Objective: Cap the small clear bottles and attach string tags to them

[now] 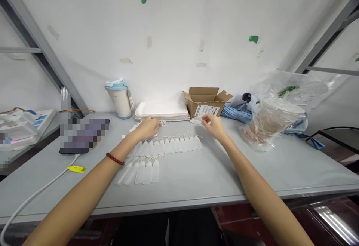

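Head view: on the grey bench (190,186), two rows of flat, translucent white tags with looped cords (147,172) lie from centre towards nine o'clock. Cord ends face away, between twelve and one o'clock; long axes run near twelve-to-six, the leftmost leaning to one.

The right hand (206,120) has fingers together on the end of a slim translucent white tag (196,121), its long axis about nine-to-three. The left hand (157,123) bends its fingers by a white cord (163,122); their grip cannot be told.

At one o'clock stands an open brown cardboard box (205,104), its contents hidden. At two, a clear plastic bag (262,137) encloses a lidded tub (276,120) with brownish contents.
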Demonstrator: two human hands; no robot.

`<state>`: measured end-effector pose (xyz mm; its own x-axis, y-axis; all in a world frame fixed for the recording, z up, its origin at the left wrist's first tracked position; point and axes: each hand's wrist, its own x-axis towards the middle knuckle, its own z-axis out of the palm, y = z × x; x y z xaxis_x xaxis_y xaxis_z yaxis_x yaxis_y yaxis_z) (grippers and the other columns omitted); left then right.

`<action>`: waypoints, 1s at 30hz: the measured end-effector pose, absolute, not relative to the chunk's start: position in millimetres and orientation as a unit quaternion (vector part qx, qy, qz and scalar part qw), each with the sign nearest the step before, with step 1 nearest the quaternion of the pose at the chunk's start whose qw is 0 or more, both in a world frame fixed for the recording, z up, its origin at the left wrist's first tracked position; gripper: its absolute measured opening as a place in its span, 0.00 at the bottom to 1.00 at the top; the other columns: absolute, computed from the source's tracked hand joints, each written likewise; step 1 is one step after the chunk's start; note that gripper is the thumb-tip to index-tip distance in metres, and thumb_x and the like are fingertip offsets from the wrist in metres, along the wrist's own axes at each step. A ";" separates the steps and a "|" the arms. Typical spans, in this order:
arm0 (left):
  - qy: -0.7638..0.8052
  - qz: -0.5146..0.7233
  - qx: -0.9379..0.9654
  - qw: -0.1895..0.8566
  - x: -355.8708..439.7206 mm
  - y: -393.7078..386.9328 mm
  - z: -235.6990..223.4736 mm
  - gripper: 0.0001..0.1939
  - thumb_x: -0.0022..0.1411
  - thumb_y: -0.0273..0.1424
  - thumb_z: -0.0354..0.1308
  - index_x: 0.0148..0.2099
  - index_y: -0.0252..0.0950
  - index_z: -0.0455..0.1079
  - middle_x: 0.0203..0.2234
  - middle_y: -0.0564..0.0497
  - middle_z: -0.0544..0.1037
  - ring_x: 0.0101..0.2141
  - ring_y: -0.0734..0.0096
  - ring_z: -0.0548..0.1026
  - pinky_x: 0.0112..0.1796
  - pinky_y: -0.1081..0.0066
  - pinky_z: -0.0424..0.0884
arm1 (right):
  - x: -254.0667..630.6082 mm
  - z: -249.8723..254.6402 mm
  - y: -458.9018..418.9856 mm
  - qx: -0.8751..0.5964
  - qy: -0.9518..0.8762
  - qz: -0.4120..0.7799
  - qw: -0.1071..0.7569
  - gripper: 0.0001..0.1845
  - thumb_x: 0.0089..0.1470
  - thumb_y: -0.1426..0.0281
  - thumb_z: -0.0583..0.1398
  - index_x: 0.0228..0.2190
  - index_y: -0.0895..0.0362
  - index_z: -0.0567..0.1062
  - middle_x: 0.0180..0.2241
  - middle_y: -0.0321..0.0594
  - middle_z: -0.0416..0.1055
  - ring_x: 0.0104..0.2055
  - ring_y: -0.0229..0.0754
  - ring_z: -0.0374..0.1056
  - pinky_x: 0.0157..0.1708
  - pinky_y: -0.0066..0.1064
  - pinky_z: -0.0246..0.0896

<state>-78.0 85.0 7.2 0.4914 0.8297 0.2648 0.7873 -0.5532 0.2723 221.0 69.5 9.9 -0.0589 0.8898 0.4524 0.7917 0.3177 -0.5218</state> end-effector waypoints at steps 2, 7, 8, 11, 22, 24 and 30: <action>0.460 0.205 0.861 0.068 -80.1 84.6 1.5 0.20 0.50 0.25 0.46 0.40 0.38 0.76 0.40 0.45 0.79 0.47 0.54 0.70 0.51 0.57 0.62 | 226.6 1.8 77.3 -0.587 -0.742 0.016 0.324 0.11 0.50 0.77 0.55 0.37 0.61 0.74 0.38 0.47 0.74 0.41 0.45 0.68 0.44 0.35 0.60; 0.483 0.268 0.827 0.105 -85.1 81.9 3.7 0.20 0.49 0.26 0.48 0.41 0.38 0.76 0.42 0.46 0.79 0.48 0.55 0.69 0.52 0.59 0.61 | 226.0 -9.6 83.4 -0.568 -0.790 -0.019 0.228 0.19 0.51 0.80 0.54 0.45 0.61 0.73 0.47 0.49 0.70 0.51 0.48 0.63 0.50 0.36 0.55; 0.484 0.278 0.823 0.106 -86.1 80.6 5.6 0.20 0.49 0.26 0.48 0.42 0.37 0.76 0.42 0.45 0.78 0.48 0.55 0.69 0.52 0.59 0.61 | 225.0 -11.0 83.5 -0.568 -0.794 -0.019 0.215 0.19 0.51 0.80 0.54 0.46 0.61 0.73 0.48 0.49 0.70 0.51 0.48 0.62 0.51 0.36 0.54; 0.486 0.297 0.815 0.100 -88.5 76.1 10.0 0.20 0.50 0.27 0.49 0.43 0.36 0.76 0.44 0.44 0.78 0.50 0.53 0.69 0.52 0.58 0.61 | 222.1 -13.7 82.2 -0.572 -0.796 -0.017 0.196 0.19 0.52 0.79 0.55 0.47 0.60 0.72 0.51 0.48 0.68 0.54 0.48 0.60 0.51 0.35 0.53; 0.521 0.379 0.761 0.080 -84.9 59.0 24.2 0.18 0.55 0.32 0.48 0.43 0.35 0.75 0.43 0.46 0.78 0.48 0.59 0.71 0.48 0.63 0.65 | 212.1 -10.2 73.4 -0.603 -0.781 -0.001 0.166 0.17 0.55 0.76 0.54 0.46 0.57 0.73 0.49 0.48 0.70 0.53 0.51 0.61 0.46 0.38 0.54; 0.526 0.391 0.749 0.095 -82.9 54.7 27.4 0.16 0.55 0.34 0.49 0.41 0.36 0.76 0.42 0.46 0.78 0.46 0.59 0.72 0.45 0.64 0.67 | 211.3 -11.2 72.6 -0.603 -0.780 0.004 0.167 0.16 0.55 0.76 0.54 0.45 0.56 0.74 0.47 0.48 0.72 0.52 0.52 0.61 0.46 0.38 0.54; 0.523 0.399 0.737 0.155 -71.9 42.3 34.2 0.12 0.53 0.38 0.54 0.33 0.37 0.75 0.35 0.48 0.80 0.37 0.61 0.74 0.40 0.65 0.67 | 209.2 -8.9 69.4 -0.600 -0.775 0.020 0.197 0.15 0.54 0.76 0.53 0.39 0.56 0.76 0.42 0.45 0.74 0.49 0.49 0.64 0.45 0.37 0.55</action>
